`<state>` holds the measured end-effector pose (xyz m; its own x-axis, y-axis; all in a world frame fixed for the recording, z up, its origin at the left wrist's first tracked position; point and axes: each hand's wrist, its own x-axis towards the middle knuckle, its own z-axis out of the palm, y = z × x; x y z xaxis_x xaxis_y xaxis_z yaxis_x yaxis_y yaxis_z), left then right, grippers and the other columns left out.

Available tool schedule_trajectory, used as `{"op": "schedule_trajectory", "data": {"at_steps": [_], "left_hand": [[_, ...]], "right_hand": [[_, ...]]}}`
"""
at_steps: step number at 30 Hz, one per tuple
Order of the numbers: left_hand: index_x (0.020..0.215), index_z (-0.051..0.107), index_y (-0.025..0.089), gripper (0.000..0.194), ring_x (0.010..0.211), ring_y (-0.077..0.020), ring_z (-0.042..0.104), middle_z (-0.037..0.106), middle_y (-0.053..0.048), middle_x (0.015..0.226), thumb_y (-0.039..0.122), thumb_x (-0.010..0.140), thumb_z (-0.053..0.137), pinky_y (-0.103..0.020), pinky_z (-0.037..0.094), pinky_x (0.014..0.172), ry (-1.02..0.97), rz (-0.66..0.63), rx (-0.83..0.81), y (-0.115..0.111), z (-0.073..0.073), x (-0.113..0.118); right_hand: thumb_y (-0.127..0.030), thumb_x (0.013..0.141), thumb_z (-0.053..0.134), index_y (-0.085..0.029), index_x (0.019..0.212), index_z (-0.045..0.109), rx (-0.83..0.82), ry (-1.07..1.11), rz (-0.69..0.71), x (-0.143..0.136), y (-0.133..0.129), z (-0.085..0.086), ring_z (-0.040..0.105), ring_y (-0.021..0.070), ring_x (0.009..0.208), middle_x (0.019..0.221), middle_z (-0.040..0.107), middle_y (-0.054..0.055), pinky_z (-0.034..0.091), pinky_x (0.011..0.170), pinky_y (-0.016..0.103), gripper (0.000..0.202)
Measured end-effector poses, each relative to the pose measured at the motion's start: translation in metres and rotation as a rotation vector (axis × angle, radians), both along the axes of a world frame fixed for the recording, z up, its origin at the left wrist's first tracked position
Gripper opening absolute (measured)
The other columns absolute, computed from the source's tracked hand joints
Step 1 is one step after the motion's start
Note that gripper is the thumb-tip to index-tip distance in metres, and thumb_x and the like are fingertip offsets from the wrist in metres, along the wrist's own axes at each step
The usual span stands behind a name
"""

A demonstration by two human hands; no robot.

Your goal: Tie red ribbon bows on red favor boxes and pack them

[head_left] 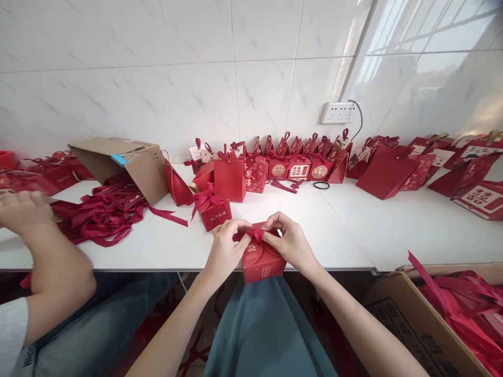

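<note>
A red gift box [265,262] with pale lettering sits at the table's front edge, right in front of me. On its top is a knotted dark red ribbon [257,235]. My left hand [231,245] pinches the ribbon's left loop between thumb and fingers. From the other side my right hand [288,241] pinches the right loop. Parts of the ribbon are hidden behind my fingers. Just beyond my left hand stands a small red box with a ribbon bow [214,212].
Red gift boxes [301,168] line the wall. Left, a cardboard box [121,157] lies tipped beside a ribbon heap [106,212]; a co-worker's arm [51,251] rests nearby. A carton [416,319] of ribbons stands lower right. A black ring [321,185] lies on the white table [338,230].
</note>
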<state>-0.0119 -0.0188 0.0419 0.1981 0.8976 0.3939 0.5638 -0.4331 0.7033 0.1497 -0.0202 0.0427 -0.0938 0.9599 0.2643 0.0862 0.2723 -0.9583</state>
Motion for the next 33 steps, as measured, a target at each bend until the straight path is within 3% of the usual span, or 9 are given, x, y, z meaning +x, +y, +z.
{"op": "schedule_trajectory", "data": {"at_steps": [7, 13, 21, 24, 27, 33], "left_hand": [[0.086, 0.061, 0.019, 0.011, 0.09, -0.0199, 0.056, 0.063, -0.005, 0.09, 0.022, 0.081, 0.051, -0.036, 0.041, 0.087, -0.006, -0.118, -0.074, -0.001, 0.006, 0.0], [0.082, 0.062, 0.018, 0.015, 0.1, -0.0205, 0.052, 0.058, -0.005, 0.099, 0.032, 0.081, 0.056, -0.034, 0.041, 0.091, -0.064, -0.159, -0.069, -0.002, 0.0, 0.001], [0.071, 0.063, 0.018, 0.023, 0.1, -0.0202, 0.051, 0.055, -0.005, 0.097, 0.034, 0.083, 0.051, -0.033, 0.039, 0.093, -0.147, -0.202, -0.184, 0.001, -0.001, 0.002], [0.066, 0.061, 0.018, 0.027, 0.102, -0.0204, 0.05, 0.054, -0.005, 0.097, 0.034, 0.084, 0.05, -0.033, 0.039, 0.093, -0.176, -0.201, -0.215, 0.003, -0.001, 0.004], [0.062, 0.057, 0.017, 0.029, 0.1, -0.0199, 0.051, 0.054, -0.005, 0.096, 0.034, 0.083, 0.049, -0.032, 0.039, 0.092, -0.233, -0.177, -0.221, 0.005, -0.003, 0.006], [0.058, 0.054, 0.016, 0.031, 0.097, -0.0193, 0.053, 0.054, -0.005, 0.096, 0.034, 0.083, 0.049, -0.031, 0.039, 0.092, -0.296, -0.153, -0.222, 0.005, -0.004, 0.008]], "right_hand": [[-0.028, 0.069, 0.065, -0.019, 0.072, 0.049, 0.009, 0.01, -0.012, 0.003, 0.002, -0.001, 0.057, 0.0139, 0.067, 0.07, 0.059, -0.001, 0.044, 0.063, 0.026, 0.018], [-0.024, 0.07, 0.062, -0.019, 0.073, 0.05, 0.043, -0.046, -0.01, 0.005, 0.002, -0.003, 0.057, 0.0137, 0.068, 0.072, 0.059, -0.001, 0.044, 0.064, 0.026, 0.014], [-0.029, 0.075, 0.063, -0.018, 0.075, 0.057, 0.006, -0.133, 0.206, 0.016, 0.008, 0.005, 0.056, 0.0125, 0.067, 0.073, 0.062, 0.0, 0.045, 0.065, 0.026, 0.012], [-0.029, 0.076, 0.063, -0.018, 0.075, 0.058, 0.016, -0.171, 0.205, 0.017, 0.01, 0.007, 0.057, 0.0127, 0.066, 0.071, 0.062, -0.001, 0.046, 0.064, 0.026, 0.012], [-0.026, 0.08, 0.06, -0.02, 0.079, 0.058, 0.12, -0.23, 0.103, 0.018, 0.006, 0.005, 0.059, 0.0133, 0.069, 0.078, 0.064, 0.0, 0.049, 0.066, 0.027, 0.007], [-0.021, 0.084, 0.059, -0.02, 0.081, 0.062, 0.566, -0.509, -0.039, 0.02, -0.016, 0.006, 0.057, 0.0223, 0.102, 0.109, 0.058, 0.01, 0.052, 0.084, 0.039, 0.004]]}}
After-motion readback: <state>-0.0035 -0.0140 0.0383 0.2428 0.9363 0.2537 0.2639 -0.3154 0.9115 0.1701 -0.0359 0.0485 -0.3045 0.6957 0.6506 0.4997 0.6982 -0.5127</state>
